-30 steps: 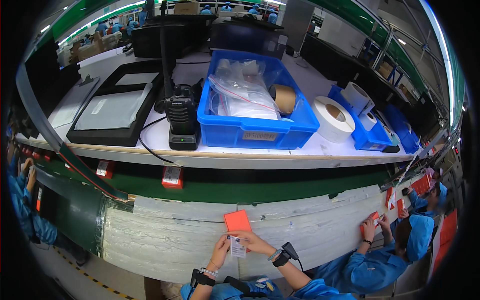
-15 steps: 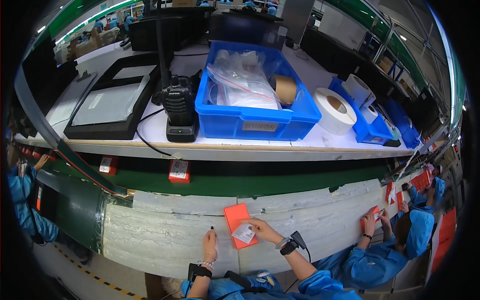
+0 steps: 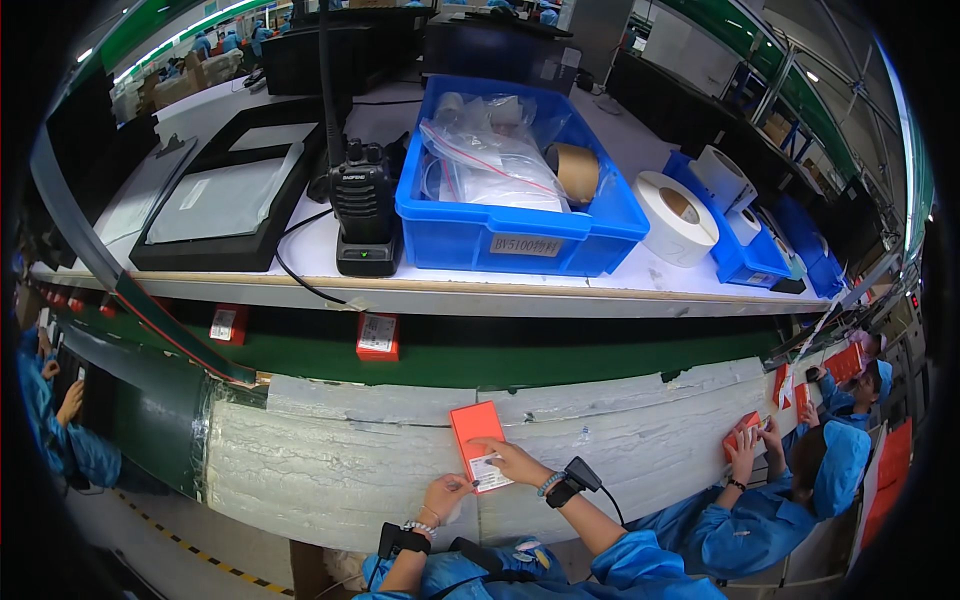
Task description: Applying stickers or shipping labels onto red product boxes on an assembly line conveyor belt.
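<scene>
Box [image 3: 474,424]: red-orange, flat-faced, oblong, matt in look; lying slightly askew on the worktop, before the person, its lower part under the hands.

Label [image 3: 489,474]: white, thin, rectangular, dark print too small to make out; over the box's lower end, partly covered by fingers. Whether it lies fully flat, cannot tell.

Right hand [image 3: 517,464]: over the box, forefinger extended across its face, other fingers partly bent at the label; whether they pinch its edge, cannot tell.

Left hand [image 3: 446,496]: at the box's lower left corner, thumb and forefinger drawn close together; what lies between the tips is too small to tell. Beaded bracelet [image 3: 420,527], pale, at the wrist.

Worktop [image 3: 330,455]: whitish, sheathed in wrinkled, glossy film, with a seam running beneath the box.

Belt [image 3: 560,352]: dark green, smooth, beyond the worktop; carries further labelled red boxes.

Bin [image 3: 525,240]: blue moulded plastic, on the shelf above; crumpled clear bags hide much of its contents.

Roll [image 3: 676,220]: white, ring-shaped, brown core.

Radio [image 3: 364,207]: black, ribbed casing; antenna cut off by the upper edge.
</scene>
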The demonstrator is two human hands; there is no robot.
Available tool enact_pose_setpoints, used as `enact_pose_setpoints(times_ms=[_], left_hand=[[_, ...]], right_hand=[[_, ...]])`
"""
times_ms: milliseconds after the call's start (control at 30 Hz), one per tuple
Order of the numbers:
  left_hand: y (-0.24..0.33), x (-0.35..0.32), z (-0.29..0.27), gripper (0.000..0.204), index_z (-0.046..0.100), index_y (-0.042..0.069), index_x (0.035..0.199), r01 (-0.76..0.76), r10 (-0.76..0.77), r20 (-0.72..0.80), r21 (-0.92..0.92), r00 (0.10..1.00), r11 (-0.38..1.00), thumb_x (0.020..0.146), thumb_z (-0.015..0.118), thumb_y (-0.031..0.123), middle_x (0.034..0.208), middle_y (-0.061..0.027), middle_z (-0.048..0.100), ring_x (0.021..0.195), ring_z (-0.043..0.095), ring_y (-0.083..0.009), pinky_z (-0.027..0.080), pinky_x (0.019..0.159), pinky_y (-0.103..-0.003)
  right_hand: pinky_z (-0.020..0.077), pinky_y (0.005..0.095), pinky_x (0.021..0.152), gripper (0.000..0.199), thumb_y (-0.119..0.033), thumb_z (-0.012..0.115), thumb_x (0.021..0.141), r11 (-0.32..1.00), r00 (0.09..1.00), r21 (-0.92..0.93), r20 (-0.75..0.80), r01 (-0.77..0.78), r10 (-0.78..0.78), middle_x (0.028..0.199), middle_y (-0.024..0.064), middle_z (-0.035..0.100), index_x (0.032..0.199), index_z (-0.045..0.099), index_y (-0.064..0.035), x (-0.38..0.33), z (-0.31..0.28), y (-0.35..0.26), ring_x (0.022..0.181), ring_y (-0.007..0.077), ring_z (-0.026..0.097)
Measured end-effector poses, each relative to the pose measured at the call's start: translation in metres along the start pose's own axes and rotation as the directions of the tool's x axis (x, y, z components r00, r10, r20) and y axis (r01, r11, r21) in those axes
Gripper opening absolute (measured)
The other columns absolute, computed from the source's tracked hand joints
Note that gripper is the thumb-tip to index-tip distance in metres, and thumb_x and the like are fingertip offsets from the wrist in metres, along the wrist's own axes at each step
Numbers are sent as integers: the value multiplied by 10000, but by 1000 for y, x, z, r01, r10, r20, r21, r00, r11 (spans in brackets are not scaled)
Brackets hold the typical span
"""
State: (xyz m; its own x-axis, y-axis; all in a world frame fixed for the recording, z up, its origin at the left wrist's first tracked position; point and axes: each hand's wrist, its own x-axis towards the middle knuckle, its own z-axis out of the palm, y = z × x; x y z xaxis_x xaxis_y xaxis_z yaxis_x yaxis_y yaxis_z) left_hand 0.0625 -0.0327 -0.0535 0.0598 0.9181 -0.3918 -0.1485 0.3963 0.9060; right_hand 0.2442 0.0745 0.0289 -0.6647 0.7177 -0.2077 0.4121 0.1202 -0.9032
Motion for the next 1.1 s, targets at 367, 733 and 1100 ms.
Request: enact_pose_setpoints(times_ms=[367,733,1100], left_hand=[[5,-1,-1,138,622,16,875,19,-19,10,51,1000,999,830,697,123,845,-61,673,773,625,-110,493,717,-228],[3,1,-1,187,660,62,798,24,-11,-58,232,998,972,792,721,240,740,-50,662,627,578,-83,458,575,-241],[21,1,-21,561,626,-13,722,90,-134,-238,-187,962,978,987,354,401,617,-4,531,461,394,-87,317,467,-228]], right_hand=[[458,345,747,561,79,476,798,999,1000,-41,-3,7,-8,857,132,551,1324,439,-112,4,3,2,801,273,570],[401,472,911,590,-131,597,792,766,966,-643,-209,-18,-152,1205,173,478,1350,407,-166,-8,52,2,1037,357,512],[349,574,938,794,-438,633,733,616,683,-467,-712,-634,163,1439,241,256,1435,304,-263,-17,17,27,1133,486,412]])
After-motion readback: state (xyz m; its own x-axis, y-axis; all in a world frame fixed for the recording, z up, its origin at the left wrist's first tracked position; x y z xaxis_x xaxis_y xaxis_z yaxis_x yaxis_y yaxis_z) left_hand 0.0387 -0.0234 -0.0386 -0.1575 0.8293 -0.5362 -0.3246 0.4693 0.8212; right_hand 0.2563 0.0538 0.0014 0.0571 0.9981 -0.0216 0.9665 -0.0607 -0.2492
